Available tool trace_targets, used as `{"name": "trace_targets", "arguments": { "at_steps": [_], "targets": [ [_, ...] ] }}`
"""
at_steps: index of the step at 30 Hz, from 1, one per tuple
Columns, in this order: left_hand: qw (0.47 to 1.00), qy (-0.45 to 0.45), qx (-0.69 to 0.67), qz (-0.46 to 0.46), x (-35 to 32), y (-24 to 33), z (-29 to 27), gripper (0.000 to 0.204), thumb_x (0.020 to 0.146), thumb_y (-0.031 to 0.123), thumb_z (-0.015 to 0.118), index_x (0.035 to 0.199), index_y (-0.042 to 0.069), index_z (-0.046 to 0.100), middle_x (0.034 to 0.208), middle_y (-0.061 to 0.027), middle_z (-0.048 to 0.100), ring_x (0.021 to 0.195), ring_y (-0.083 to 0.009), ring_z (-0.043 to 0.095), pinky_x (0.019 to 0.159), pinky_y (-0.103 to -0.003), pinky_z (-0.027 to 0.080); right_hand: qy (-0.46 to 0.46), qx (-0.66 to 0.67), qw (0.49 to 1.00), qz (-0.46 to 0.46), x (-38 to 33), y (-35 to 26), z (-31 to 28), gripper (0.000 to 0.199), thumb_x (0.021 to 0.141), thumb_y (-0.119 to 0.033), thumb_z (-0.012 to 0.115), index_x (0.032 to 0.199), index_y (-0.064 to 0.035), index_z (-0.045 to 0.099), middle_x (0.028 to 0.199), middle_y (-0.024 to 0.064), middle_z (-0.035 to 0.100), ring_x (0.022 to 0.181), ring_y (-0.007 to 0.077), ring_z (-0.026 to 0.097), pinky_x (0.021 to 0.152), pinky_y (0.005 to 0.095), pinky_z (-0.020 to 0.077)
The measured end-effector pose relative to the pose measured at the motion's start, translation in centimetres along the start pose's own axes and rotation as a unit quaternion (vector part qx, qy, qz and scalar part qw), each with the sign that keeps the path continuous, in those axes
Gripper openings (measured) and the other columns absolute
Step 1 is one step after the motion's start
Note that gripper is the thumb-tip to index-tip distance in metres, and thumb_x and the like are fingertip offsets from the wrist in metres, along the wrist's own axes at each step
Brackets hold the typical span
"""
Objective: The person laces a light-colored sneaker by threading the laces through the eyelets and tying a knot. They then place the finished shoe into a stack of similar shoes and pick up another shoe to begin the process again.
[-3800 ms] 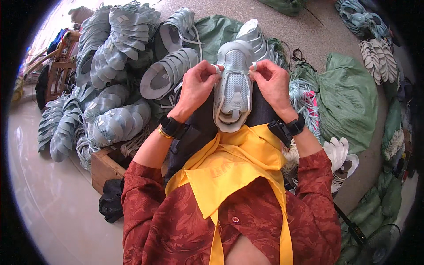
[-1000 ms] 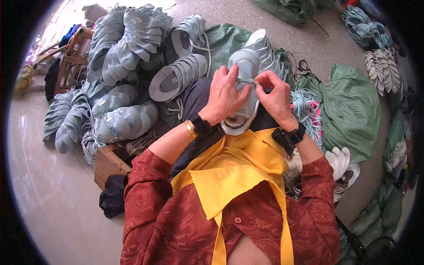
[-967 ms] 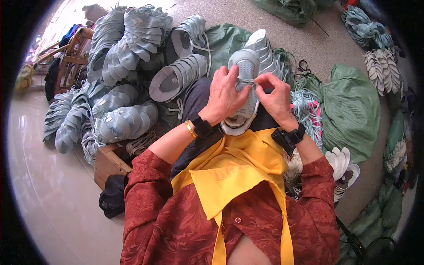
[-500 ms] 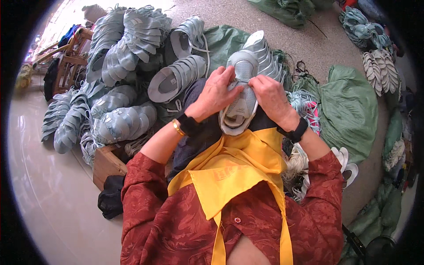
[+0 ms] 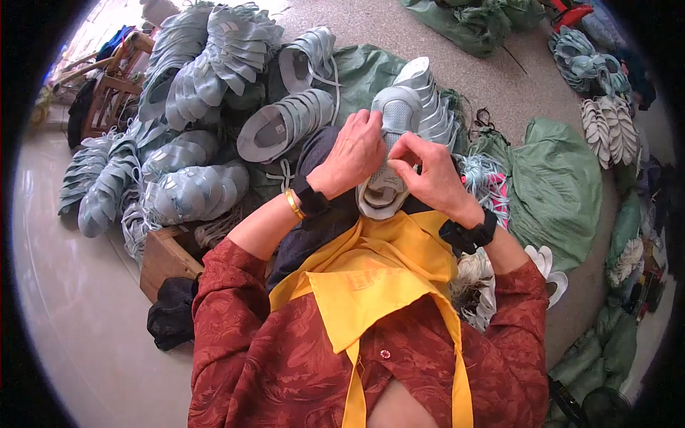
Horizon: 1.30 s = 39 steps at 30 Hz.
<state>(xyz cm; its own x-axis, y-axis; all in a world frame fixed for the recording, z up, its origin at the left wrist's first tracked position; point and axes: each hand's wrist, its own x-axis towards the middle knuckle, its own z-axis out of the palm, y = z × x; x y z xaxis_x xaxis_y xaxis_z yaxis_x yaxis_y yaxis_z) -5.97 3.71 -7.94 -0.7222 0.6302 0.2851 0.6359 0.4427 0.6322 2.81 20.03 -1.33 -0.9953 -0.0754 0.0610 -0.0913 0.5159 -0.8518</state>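
Note:
A pale grey-blue shoe upper [image 5: 399,108] with a mesh toe rests on my lap, its toe pointing away and its open heel end close to the yellow apron. My left hand [image 5: 351,155] is closed at its left edge, the fingertips bent over the middle of the upper. Above the right side of the same upper, my right hand [image 5: 430,177] has thumb and forefinger brought together in a pinch. Whatever thin thing may lie between those fingertips is too small to make out. Both hands cover part of the lacing area.
Nested stacks of pale uppers [image 5: 214,68] lie at the left, with another stack [image 5: 289,123] beside my knee. A wooden box [image 5: 170,260] stands at lower left. At the right are a green sack [image 5: 553,189] and bundled pale laces [image 5: 485,171].
My right hand has drawn back toward me and turned, its fingers now curled in a pinch. The left hand has shifted slightly, with its thumb now tucked out of sight.

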Motion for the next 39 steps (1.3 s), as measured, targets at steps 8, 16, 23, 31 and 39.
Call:
{"name": "trace_targets", "arguments": {
  "at_steps": [8,16,23,31,39],
  "targets": [
    [0.999,0.002,-0.025,0.025,-0.3,-0.3,-0.2,0.020,0.085,0.001,0.058,0.103,-0.002,0.048,0.097,-0.0243,0.052,0.095,-0.0447,0.053,0.083,-0.052,0.044,0.084,-0.210,0.972,-0.064,2.1,2.9,2.4,0.007,0.087,-0.008,0.068,0.090,-0.0016,0.068,0.088,0.0176,0.067,0.085,0.0369,0.067,0.074,0.0453,0.0542],
    [0.998,0.023,-0.052,0.015,-0.3,-0.2,0.4,0.015,0.086,-0.002,0.054,0.100,-0.002,0.048,0.095,-0.0240,0.053,0.093,-0.0447,0.053,0.081,-0.052,0.044,0.084,-0.246,0.965,-0.041,2.6,3.2,2.9,0.010,0.088,-0.012,0.069,0.089,-0.0017,0.067,0.087,0.0178,0.067,0.087,0.0375,0.067,0.076,0.0464,0.0541],
    [0.990,0.058,-0.129,-0.011,-0.1,-0.6,0.8,0.013,0.081,-0.003,0.055,0.093,0.000,0.051,0.089,-0.0215,0.058,0.088,-0.0435,0.057,0.075,-0.050,0.047,0.097,-0.217,0.970,-0.044,2.8,3.2,2.7,0.011,0.087,-0.012,0.069,0.087,-0.0026,0.063,0.084,0.0174,0.065,0.083,0.0382,0.066,0.072,0.0478,0.0529],
    [0.989,0.001,-0.128,-0.068,0.3,0.7,-1.2,0.016,0.077,-0.001,0.058,0.092,0.001,0.052,0.084,-0.0195,0.058,0.082,-0.0425,0.058,0.071,-0.050,0.046,0.043,-0.125,0.990,-0.042,0.3,0.8,1.1,0.011,0.084,-0.008,0.068,0.080,-0.0006,0.061,0.079,0.0194,0.065,0.073,0.0398,0.065,0.064,0.0455,0.0507],
    [0.994,0.055,-0.087,0.041,0.0,1.5,-1.9,0.024,0.077,-0.001,0.068,0.096,0.003,0.055,0.093,-0.0148,0.059,0.089,-0.0354,0.059,0.071,-0.044,0.049,-0.093,0.197,0.968,0.123,-3.9,-8.8,-7.4,0.011,0.092,-0.006,0.071,0.085,-0.0008,0.065,0.073,-0.0074,0.059,0.069,-0.0004,0.054,0.057,0.0202,0.0417]
  ]
}}
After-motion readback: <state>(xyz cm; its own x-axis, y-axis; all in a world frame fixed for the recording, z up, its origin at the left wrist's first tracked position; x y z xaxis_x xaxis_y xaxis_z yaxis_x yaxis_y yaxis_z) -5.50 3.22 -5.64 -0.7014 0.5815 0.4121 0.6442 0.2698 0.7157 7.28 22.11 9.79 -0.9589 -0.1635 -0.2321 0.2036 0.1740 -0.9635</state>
